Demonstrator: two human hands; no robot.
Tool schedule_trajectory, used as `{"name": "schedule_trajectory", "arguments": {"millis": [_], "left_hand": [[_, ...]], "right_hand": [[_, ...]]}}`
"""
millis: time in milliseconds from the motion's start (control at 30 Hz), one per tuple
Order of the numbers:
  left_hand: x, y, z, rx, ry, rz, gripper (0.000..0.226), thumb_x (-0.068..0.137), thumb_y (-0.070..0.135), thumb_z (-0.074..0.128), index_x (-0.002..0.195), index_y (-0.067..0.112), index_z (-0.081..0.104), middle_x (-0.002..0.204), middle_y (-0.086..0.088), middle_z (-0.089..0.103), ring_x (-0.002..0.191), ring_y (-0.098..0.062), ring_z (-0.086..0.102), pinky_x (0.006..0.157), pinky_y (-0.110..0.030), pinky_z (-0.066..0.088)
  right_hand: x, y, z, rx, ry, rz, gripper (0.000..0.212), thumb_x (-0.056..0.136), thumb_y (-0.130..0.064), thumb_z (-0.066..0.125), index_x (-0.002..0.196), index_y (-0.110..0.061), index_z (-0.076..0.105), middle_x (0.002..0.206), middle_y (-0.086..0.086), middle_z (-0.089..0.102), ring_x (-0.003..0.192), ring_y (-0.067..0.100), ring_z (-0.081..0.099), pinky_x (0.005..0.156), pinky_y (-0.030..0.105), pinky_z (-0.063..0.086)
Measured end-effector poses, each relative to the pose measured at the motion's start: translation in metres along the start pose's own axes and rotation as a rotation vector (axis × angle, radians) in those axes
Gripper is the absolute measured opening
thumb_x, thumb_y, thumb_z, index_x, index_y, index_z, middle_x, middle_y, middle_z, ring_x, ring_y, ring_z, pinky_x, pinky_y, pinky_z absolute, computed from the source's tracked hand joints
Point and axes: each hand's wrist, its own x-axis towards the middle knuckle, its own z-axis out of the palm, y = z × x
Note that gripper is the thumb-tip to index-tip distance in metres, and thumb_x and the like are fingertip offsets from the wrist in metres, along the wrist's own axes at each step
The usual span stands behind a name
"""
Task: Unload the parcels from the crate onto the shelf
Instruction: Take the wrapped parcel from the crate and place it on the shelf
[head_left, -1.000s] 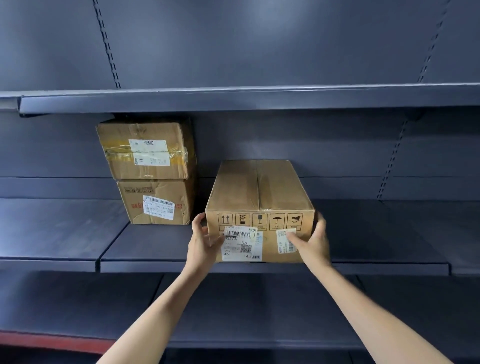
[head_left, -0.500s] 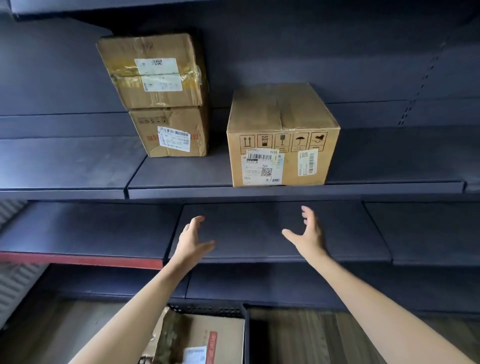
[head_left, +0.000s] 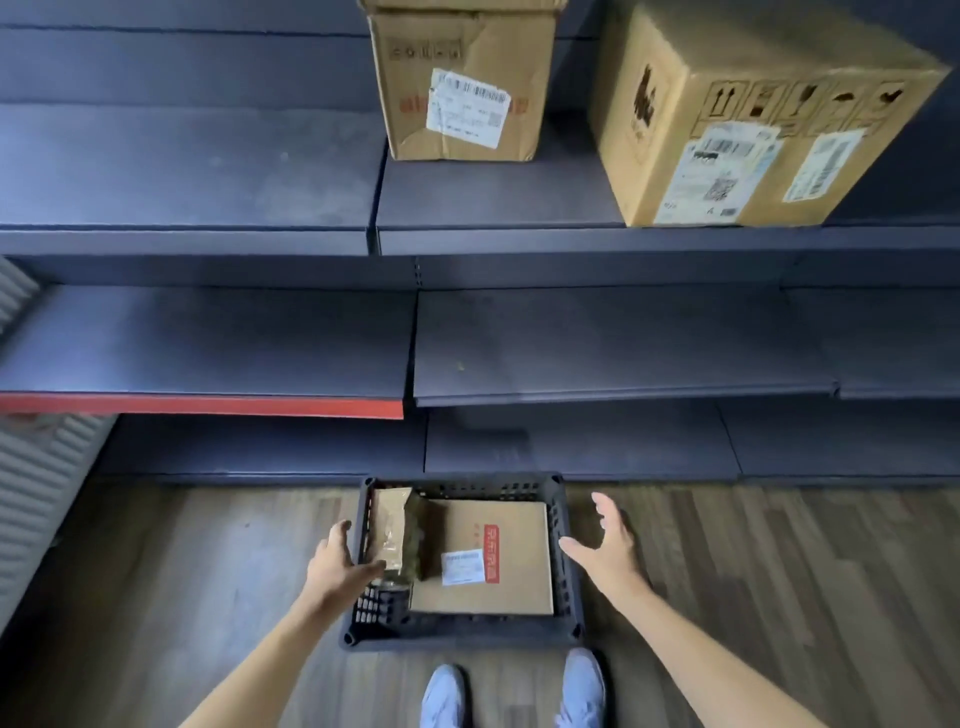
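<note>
Black plastic crate (head_left: 563, 545) on the wood-grain floor (head_left: 779, 571), just near of the dark shelf (head_left: 208, 171), holding a flat cardboard parcel (head_left: 493, 582) and, on its left, a padded brown mailer (head_left: 390, 525). Left hand (head_left: 337, 564) with spread fingers over the crate's left rim, holding nothing; right hand (head_left: 608, 545) open, empty, beside the right rim. Two cardboard boxes (head_left: 727, 104) on the shelf above
</note>
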Motion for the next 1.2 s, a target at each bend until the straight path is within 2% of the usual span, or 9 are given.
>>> {"name": "schedule_trajectory", "arguments": {"millis": [133,267,400,533,633,767,867,1033,1200], "left_hand": [[0.003,-0.037,0.004,0.017,-0.051,-0.052,0.085,0.075,0.022,0.074,0.144,0.006,0.026,0.144,-0.019,0.039,0.132,-0.032,0.038,0.108,-0.039,0.035],[0.006,-0.060,0.021,0.025,-0.070,-0.118,0.084,0.075,0.022,0.073,0.144,0.006,0.027,0.144,-0.018,0.039,0.133,-0.031,0.037,0.108,-0.038,0.034],[0.008,-0.075,0.038,-0.001,-0.111,-0.177,0.090,0.067,0.034,0.068,0.143,0.006,0.028,0.141,-0.020,0.041,0.131,-0.032,0.039,0.105,-0.036,0.035],[0.028,-0.087,0.054,-0.008,-0.099,-0.214,0.087,0.067,0.032,0.067,0.141,0.005,0.031,0.139,-0.021,0.042,0.129,-0.034,0.041,0.104,-0.036,0.035],[0.066,-0.102,0.075,0.026,-0.071,-0.216,0.076,0.078,0.022,0.071,0.141,0.007,0.030,0.139,-0.021,0.042,0.128,-0.034,0.041,0.105,-0.039,0.034],[0.137,-0.124,0.115,0.085,0.038,-0.099,0.065,0.083,0.016,0.065,0.138,0.004,0.034,0.136,-0.023,0.042,0.124,-0.039,0.040,0.104,-0.044,0.032],[0.194,-0.140,0.150,0.188,0.117,0.057,0.057,0.086,0.010,0.058,0.137,0.001,0.036,0.137,-0.024,0.040,0.124,-0.040,0.038,0.105,-0.046,0.031],[0.263,-0.163,0.200,0.337,0.175,0.170,0.055,0.090,0.027,0.053,0.138,0.006,0.035,0.141,-0.019,0.037,0.127,-0.036,0.035,0.107,-0.047,0.032],[0.287,-0.185,0.222,0.473,0.228,0.122,0.055,0.084,0.036,0.055,0.130,0.007,0.042,0.137,-0.019,0.041,0.127,-0.037,0.035,0.103,-0.050,0.033]], "right_hand": [[-0.018,0.019,0.038,-0.009,-0.016,0.076,0.074,0.072,-0.004,0.073,0.136,-0.009,0.036,0.137,0.016,0.043,0.125,0.029,0.040,0.101,0.032,0.031],[-0.022,0.045,0.062,-0.066,-0.062,0.127,0.073,0.071,-0.011,0.075,0.134,-0.015,0.039,0.132,0.013,0.049,0.118,0.027,0.046,0.095,0.032,0.036],[-0.020,0.070,0.083,-0.130,-0.106,0.152,0.076,0.068,-0.017,0.078,0.134,-0.016,0.039,0.136,0.010,0.046,0.122,0.026,0.044,0.102,0.036,0.037],[-0.007,0.093,0.108,-0.125,-0.169,0.170,0.077,0.069,-0.020,0.077,0.135,-0.018,0.038,0.138,0.007,0.045,0.125,0.025,0.042,0.105,0.040,0.036],[0.019,0.116,0.138,-0.127,-0.220,0.149,0.075,0.070,-0.022,0.076,0.134,-0.021,0.038,0.133,-0.002,0.046,0.121,0.016,0.043,0.100,0.031,0.037],[0.070,0.158,0.197,-0.067,-0.241,0.087,0.071,0.071,-0.019,0.076,0.132,-0.025,0.039,0.122,-0.014,0.044,0.113,0.006,0.041,0.093,0.023,0.032],[0.117,0.189,0.250,-0.068,-0.253,0.040,0.071,0.071,-0.019,0.076,0.132,-0.021,0.040,0.120,-0.011,0.045,0.111,0.007,0.042,0.095,0.020,0.033],[0.182,0.232,0.323,-0.091,-0.260,-0.009,0.070,0.071,-0.025,0.075,0.132,-0.023,0.040,0.112,-0.007,0.043,0.102,0.009,0.043,0.085,0.019,0.034],[0.192,0.262,0.363,-0.048,-0.326,0.005,0.068,0.073,-0.029,0.073,0.131,-0.023,0.037,0.133,0.004,0.046,0.116,0.016,0.043,0.092,0.027,0.033]]}}
